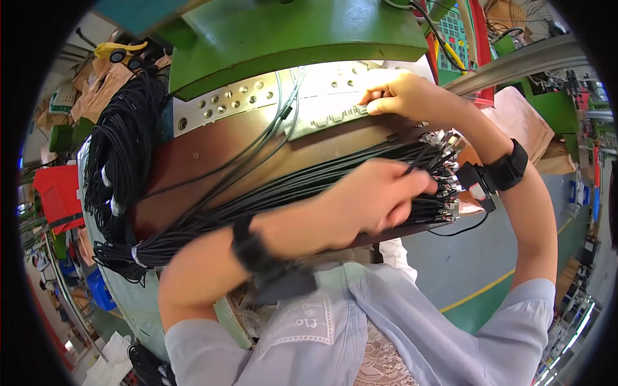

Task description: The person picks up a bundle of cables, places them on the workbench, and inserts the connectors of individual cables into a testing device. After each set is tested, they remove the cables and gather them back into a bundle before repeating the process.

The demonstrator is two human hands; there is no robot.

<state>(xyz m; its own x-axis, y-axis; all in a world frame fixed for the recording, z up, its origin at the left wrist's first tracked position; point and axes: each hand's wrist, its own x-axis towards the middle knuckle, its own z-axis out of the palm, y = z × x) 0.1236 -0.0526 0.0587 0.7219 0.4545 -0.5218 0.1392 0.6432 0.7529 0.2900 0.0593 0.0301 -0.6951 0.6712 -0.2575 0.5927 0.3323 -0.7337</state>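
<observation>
My right hand [400, 96] is closed in a pinch at the far edge of a pale metal strip fixture [335, 119], under the green machine. Its fingertips hide whatever is between them. My left hand [376, 196], somewhat blurred, hovers over a thick bundle of black cables [277, 186]. Its fingers are curled near the metal connectors [447, 170] at the bundle's right end; I cannot make out what they hold. A few loose cables [261, 138] run up past the fixture's left end, a small black sleeve [285, 112] on them.
The green machine body [296, 35] overhangs the brightly lit plate with round holes [235, 100]. Coiled black cables [122, 141] hang at the left, near a red bin [56, 193]. Yellow-handled pliers [119, 51] lie back left. A metal rail [521, 64] crosses at far right.
</observation>
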